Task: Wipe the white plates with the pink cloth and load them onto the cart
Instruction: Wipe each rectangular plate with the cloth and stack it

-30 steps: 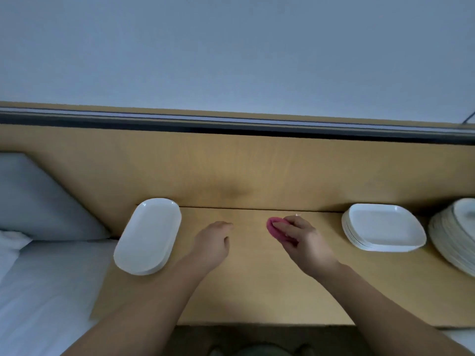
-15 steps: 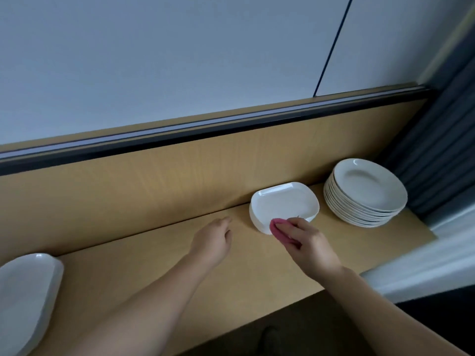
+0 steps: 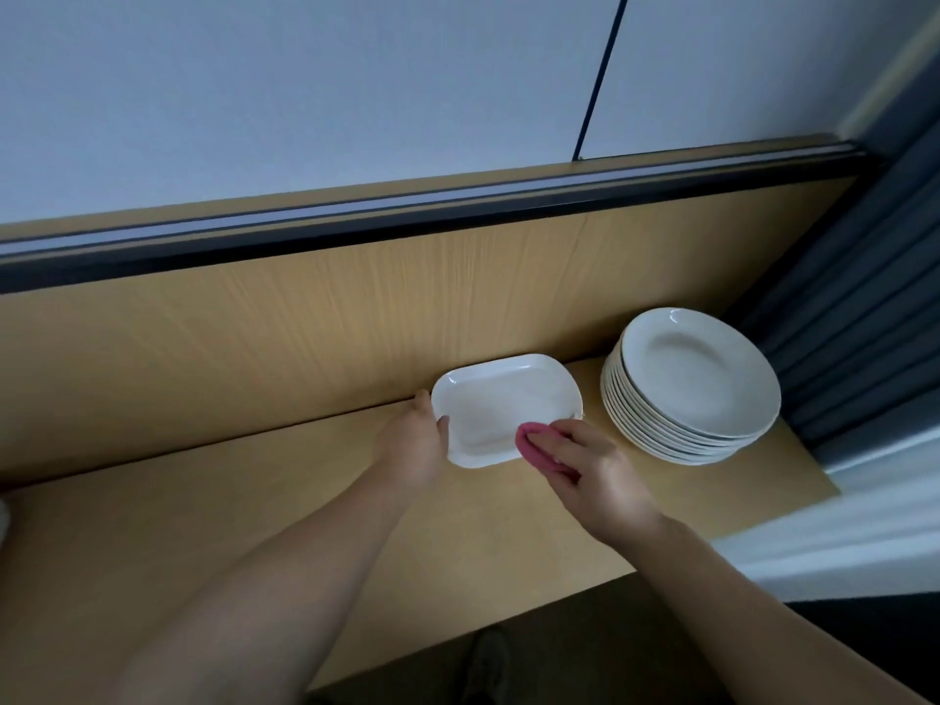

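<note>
**Plate in the far right corner, open worktop to my left**

The worktop (image 3: pixel 254 526) is a pale wood slab. Its near edge runs on a slant from low left up to the right, under both my forearms. Its right end stops just past the stack of round plates (image 3: pixel 697 379), where a grey curtain (image 3: pixel 864 307) hangs close beside the stack. A wooden back panel (image 3: pixel 305 318) rises straight from the far edge, topped by a dark rail (image 3: pixel 407 216) and a pale wall (image 3: pixel 305 94). The rectangular plate (image 3: pixel 503 404) sits close against that panel, so there is hardly any room behind it. To its right a narrow strip of bare wood separates it from the round stack. To the left and on the near side the worktop lies bare and wide.

My left hand (image 3: pixel 412 440) grips the plate's left rim, with the thumb hooked over the edge and the other fingers mostly hidden behind it. My right hand (image 3: pixel 595 475) has its fingers curled round the pink cloth (image 3: pixel 534 447), bunched small, and presses it on the plate's near right corner.

The plate is white and glossy, with rounded corners, a shallow well and a raised rim. I cannot tell whether others lie beneath it. The round plates are white too, deep-welled and piled neatly.
</note>
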`<act>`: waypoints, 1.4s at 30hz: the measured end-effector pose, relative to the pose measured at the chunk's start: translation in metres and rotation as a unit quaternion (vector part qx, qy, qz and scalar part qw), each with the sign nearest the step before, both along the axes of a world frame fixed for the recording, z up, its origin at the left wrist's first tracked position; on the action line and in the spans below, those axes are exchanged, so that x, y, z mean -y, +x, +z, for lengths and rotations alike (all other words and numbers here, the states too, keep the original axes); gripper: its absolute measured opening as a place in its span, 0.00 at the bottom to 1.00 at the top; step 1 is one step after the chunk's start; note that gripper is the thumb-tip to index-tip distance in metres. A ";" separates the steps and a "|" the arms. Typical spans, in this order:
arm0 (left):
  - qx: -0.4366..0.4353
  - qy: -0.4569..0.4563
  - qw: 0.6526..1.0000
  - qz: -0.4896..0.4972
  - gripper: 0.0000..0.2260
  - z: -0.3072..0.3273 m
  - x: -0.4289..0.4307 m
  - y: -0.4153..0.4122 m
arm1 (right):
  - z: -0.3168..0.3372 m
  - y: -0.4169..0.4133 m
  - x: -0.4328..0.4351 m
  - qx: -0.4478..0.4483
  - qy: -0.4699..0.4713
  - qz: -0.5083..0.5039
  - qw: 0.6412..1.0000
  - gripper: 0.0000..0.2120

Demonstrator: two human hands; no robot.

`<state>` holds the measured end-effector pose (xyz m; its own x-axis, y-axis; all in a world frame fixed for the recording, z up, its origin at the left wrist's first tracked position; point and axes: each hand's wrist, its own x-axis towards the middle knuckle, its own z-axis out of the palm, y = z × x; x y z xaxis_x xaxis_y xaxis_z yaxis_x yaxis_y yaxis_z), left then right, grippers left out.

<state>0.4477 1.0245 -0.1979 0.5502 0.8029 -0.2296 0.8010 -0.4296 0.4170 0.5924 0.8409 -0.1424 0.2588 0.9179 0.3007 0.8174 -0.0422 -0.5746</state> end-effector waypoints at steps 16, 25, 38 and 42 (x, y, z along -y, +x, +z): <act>0.017 -0.059 0.992 0.109 0.07 0.006 0.008 0.022 | -0.012 0.030 0.011 -0.003 -0.017 0.028 0.999 0.15; 0.077 -0.129 0.972 0.178 0.09 0.016 0.009 0.023 | -0.007 0.031 0.007 0.003 0.003 0.043 0.999 0.15; 0.191 -0.158 0.939 0.237 0.12 0.029 0.005 -0.055 | 0.018 0.008 -0.028 0.012 0.074 0.008 0.997 0.12; 0.200 -0.134 0.940 0.242 0.12 0.026 0.006 -0.103 | 0.020 -0.014 -0.045 -0.002 0.084 0.019 0.996 0.12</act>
